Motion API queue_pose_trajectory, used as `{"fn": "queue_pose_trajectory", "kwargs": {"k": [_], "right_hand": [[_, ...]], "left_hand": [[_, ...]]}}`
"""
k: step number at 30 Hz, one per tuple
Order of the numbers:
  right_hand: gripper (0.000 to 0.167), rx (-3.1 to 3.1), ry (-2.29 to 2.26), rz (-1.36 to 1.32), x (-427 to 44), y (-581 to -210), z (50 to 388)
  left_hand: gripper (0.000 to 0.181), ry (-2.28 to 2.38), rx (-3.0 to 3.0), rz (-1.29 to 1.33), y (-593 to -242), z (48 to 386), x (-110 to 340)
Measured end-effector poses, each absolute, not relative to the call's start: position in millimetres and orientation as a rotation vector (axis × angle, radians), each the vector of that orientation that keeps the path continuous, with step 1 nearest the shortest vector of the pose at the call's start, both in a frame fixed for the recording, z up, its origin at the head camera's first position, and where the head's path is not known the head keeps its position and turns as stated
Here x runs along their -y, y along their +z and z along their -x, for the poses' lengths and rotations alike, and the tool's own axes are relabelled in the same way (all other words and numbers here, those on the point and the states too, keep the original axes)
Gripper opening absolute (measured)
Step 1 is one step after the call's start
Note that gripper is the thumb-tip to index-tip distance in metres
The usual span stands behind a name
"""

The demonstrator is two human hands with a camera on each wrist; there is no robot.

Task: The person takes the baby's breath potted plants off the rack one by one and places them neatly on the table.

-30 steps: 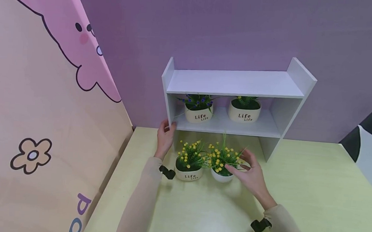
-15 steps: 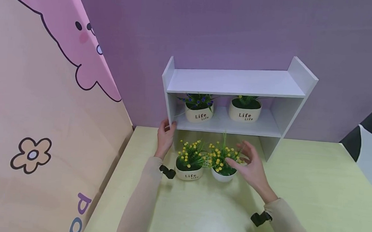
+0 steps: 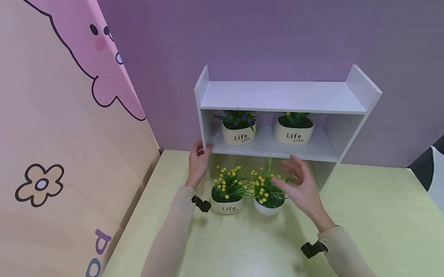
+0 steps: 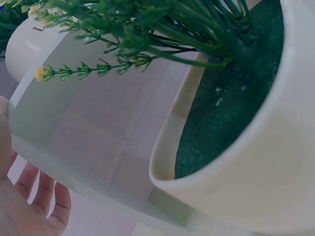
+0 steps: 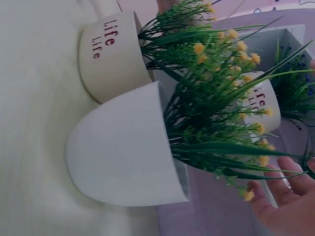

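Observation:
At the left side panel of a small white shelf unit (image 3: 284,95), my left hand (image 3: 198,165) holds the panel's edge, thumb in front and fingers on the outer side. My right hand (image 3: 303,191) has its fingers apart, beside the yellow-flowered plant in a round white pot (image 3: 267,210). In the right wrist view its fingertips are close to the leaves; whether they touch cannot be told. Left of that pot stands a cream oval "Life" pot (image 3: 226,207) with yellow flowers. Both pots stand on the table in front of the shelf's lower opening.
On the middle shelf stand a "Life" pot with blue flowers (image 3: 239,135) and another "Life" pot (image 3: 294,134) with green leaves. The pale table (image 3: 238,252) meets a purple wall (image 3: 280,28) behind and a cartoon-printed wall (image 3: 75,135) at left.
My right hand has risen slightly, from among the yellow flowers to the plant's right side, its fingers drawing away. My left hand stays on the shelf panel. The pots keep their places.

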State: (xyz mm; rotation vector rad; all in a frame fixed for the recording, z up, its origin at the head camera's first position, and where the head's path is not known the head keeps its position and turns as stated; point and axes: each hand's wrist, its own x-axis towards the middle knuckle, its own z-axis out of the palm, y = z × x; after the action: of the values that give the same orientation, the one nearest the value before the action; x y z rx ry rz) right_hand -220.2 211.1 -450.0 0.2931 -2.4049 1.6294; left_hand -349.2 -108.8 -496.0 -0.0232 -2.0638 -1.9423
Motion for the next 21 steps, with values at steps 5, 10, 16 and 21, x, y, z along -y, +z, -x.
{"fn": "queue_pose_trajectory", "kwargs": {"k": [5,10,16,21], "right_hand": [[0.088,2.393,1.627,-0.311,-210,-441,226],[0.088,2.397,1.619,-0.341,-208,-431,230],[0.09,2.412,1.607,-0.34,-207,-423,234],[0.088,2.37,1.642,-0.35,-204,-415,240]], "left_hand": [[0.048,-1.929,2.073,0.019,-495,349,110],[0.047,-1.927,2.069,0.011,-495,350,110],[0.046,-1.927,2.087,0.005,-497,350,107],[0.048,-1.921,2.081,0.014,-495,349,108]]}}
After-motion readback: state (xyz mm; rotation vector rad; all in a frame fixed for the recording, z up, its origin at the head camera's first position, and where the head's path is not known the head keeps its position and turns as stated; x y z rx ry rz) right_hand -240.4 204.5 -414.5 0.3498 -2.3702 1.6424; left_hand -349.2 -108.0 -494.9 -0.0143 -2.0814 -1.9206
